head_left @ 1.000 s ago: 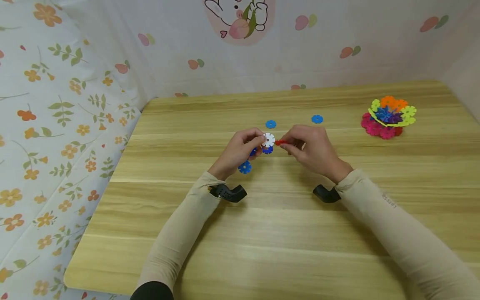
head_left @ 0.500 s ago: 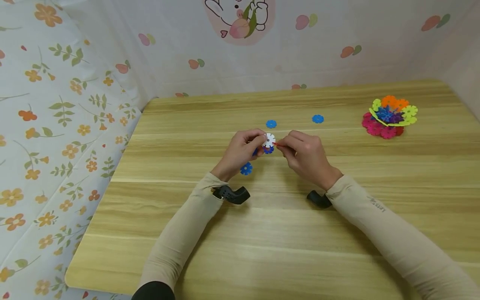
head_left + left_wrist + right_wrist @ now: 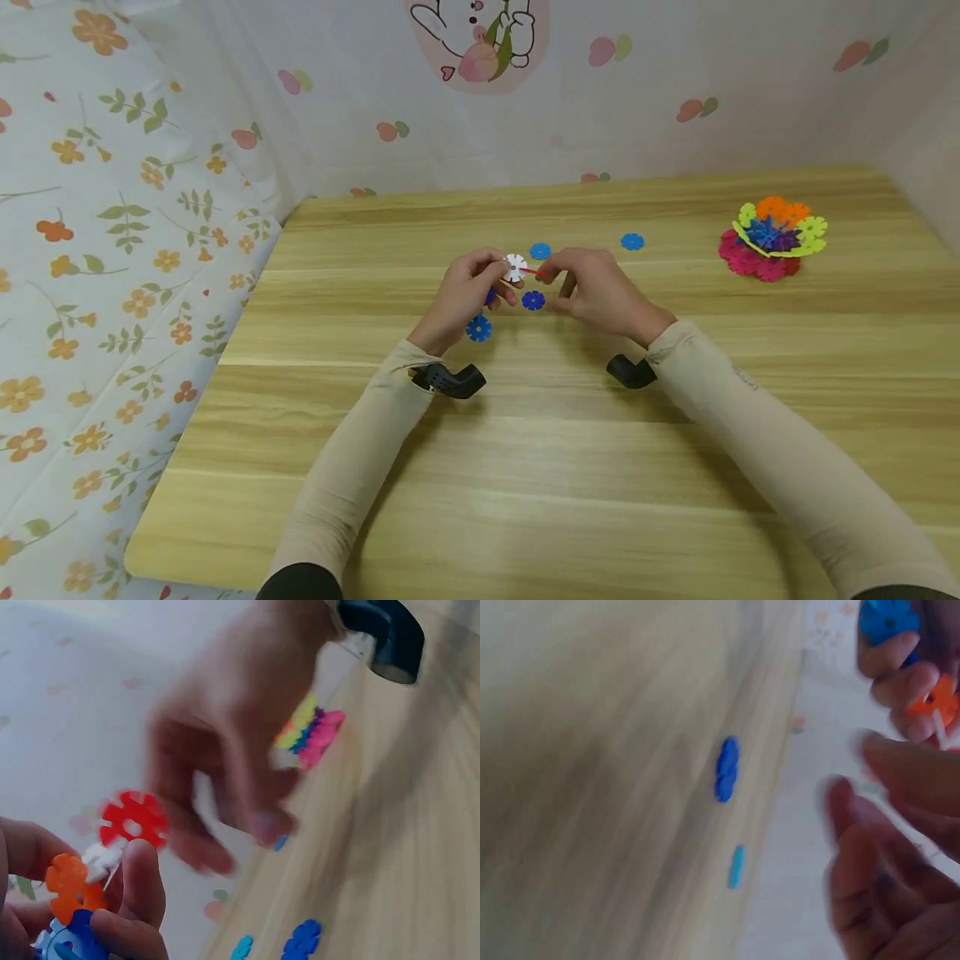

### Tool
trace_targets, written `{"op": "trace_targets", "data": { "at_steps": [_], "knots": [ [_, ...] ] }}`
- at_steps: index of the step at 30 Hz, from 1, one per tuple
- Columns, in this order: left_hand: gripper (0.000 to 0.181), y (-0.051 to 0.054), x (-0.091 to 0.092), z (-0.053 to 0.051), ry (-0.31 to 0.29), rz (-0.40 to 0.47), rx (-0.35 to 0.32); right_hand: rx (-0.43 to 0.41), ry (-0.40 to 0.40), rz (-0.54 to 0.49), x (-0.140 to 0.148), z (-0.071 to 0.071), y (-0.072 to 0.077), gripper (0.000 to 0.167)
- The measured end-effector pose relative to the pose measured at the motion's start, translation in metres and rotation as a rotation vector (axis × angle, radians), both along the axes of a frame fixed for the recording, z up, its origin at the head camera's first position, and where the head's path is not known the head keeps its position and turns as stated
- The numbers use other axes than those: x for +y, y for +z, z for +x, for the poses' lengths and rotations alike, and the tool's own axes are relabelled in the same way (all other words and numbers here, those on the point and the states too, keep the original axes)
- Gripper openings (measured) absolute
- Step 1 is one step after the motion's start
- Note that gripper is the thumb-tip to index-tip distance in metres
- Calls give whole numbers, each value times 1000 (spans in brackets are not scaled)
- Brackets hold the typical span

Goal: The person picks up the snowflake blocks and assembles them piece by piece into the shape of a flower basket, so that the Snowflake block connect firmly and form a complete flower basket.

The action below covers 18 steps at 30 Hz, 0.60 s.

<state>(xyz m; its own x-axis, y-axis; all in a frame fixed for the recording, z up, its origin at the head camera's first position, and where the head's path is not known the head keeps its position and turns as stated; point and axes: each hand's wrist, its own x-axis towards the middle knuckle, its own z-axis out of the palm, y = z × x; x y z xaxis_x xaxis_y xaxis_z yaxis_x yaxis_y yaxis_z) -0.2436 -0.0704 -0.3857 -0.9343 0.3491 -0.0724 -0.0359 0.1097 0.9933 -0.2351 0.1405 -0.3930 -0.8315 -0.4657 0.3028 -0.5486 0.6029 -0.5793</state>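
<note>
My left hand (image 3: 463, 296) grips a joined chain of notched plastic discs above the table. A white disc (image 3: 515, 267) shows at its fingertips, with a red disc (image 3: 135, 818) slotted edgewise into it. An orange disc (image 3: 73, 888) and a blue disc (image 3: 478, 328) belong to the same chain; fingers partly hide them. My right hand (image 3: 603, 292) is just right of the red disc, thumb and forefinger spread apart. Blurred in both wrist views, it holds nothing visible. On the table below lies a loose dark blue disc (image 3: 533, 300).
Two lighter blue discs, one nearer (image 3: 540, 251) and one farther right (image 3: 632, 242), lie flat beyond the hands. A finished-looking flower of joined discs (image 3: 772, 237) stands at the table's back right. Patterned cloth (image 3: 480, 133) hangs behind the wooden table (image 3: 495, 483).
The right hand pinched the red disc against the white one, then its fingers parted from it. The left hand has shifted left with the chain, uncovering the loose dark blue disc.
</note>
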Motion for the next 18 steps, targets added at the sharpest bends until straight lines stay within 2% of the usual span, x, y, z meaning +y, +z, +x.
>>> {"op": "trace_targets", "data": {
  "at_steps": [1,3,7,10,12,14,18],
  "knots": [
    [18,1,-3,-1,9,23,-15,-57,3,49,-1,-4,-2,26],
    [21,3,-8,-2,19,50,-36,-108,25,153,-6,-11,-7,30],
    [25,5,-12,-3,-14,80,-58,-39,100,344,-16,-19,-17,32],
    [23,5,-12,-2,-56,89,-64,50,144,450,-20,-20,-19,24],
    [20,4,-12,-1,-70,100,-73,62,148,488,-21,-20,-18,23],
    [18,4,-12,0,-72,110,-81,30,141,493,-20,-22,-18,23],
    [16,4,-11,2,-71,102,-83,-75,144,424,-15,-28,-18,18]
  ]
}}
